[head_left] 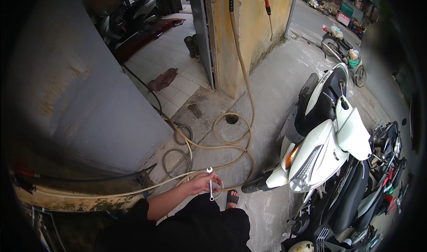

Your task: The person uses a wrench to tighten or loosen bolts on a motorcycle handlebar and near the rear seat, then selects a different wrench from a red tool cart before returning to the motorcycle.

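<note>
My left hand (203, 184) reaches in from the lower left on a bare forearm below a black sleeve. It holds a silver combination wrench (211, 188) upright, with the forked end at the top and the ring end at the bottom. Fingers curl partly behind the shaft. Just beyond the hand, loops of tan hose (222, 147) lie on the concrete. My right hand is not in view. Below the wrench are my dark-clad legs and one sandalled foot (232, 199).
A white scooter (311, 150) stands to the right, with several motorbikes (344, 198) close beside it. Ahead, an open doorway leads to a tiled floor with a brown rag (163, 79). A drain hole (231, 118) lies near the yellow wall (267, 34). The grey panel (102, 105) is at left.
</note>
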A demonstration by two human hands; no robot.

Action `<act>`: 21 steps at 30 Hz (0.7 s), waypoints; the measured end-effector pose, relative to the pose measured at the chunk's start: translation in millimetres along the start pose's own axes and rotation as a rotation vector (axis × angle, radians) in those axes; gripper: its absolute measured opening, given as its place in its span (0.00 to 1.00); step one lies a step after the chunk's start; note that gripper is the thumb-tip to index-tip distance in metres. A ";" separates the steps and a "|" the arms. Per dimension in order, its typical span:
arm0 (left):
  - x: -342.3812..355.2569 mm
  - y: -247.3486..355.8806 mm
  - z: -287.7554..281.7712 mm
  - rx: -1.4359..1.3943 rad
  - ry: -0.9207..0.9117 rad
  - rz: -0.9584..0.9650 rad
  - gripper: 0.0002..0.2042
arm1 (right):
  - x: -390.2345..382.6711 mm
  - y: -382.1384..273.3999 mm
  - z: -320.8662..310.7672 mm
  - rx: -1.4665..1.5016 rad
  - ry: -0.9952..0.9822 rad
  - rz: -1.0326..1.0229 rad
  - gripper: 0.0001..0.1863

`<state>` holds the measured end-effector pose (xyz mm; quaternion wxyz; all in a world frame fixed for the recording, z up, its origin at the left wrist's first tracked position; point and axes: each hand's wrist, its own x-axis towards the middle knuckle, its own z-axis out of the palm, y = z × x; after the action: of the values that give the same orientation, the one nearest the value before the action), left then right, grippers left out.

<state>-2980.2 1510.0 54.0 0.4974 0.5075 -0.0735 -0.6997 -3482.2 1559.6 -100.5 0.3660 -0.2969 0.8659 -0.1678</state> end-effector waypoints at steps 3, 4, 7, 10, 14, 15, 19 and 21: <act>41.3 63.3 -18.0 0.000 -0.051 0.010 0.23 | 23.8 -106.8 84.8 0.203 -0.182 -0.073 0.10; 55.7 89.0 -29.7 0.003 -0.068 0.026 0.23 | 24.0 -165.7 123.6 0.298 -0.321 -0.158 0.10; 94.0 149.8 -85.3 -0.022 -0.140 0.091 0.21 | -43.0 -391.1 234.7 0.264 -0.931 -0.531 0.08; 151.9 221.4 -134.2 0.141 -0.287 0.305 0.20 | -133.7 -554.2 319.4 -0.021 -1.424 -0.636 0.19; 237.7 333.0 -178.9 0.039 -0.373 0.316 0.21 | -205.3 -662.5 434.9 -0.270 -1.434 -0.789 0.16; 257.5 363.8 -194.9 0.022 -0.451 0.257 0.22 | -218.4 -682.7 457.6 -0.249 -1.311 -0.784 0.13; 295.8 499.3 -286.5 -0.075 -0.633 0.145 0.30 | -366.7 -823.8 523.8 -0.281 -1.037 -0.588 0.17; 293.9 577.7 -343.9 -0.331 -0.749 0.054 0.35 | -416.0 -885.2 559.8 -0.330 -1.111 -0.635 0.16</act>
<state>-2348.8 1136.2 55.0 0.5294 0.1287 -0.1491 -0.8252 -2494.1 1104.2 193.2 0.6408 -0.6325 0.4327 0.0453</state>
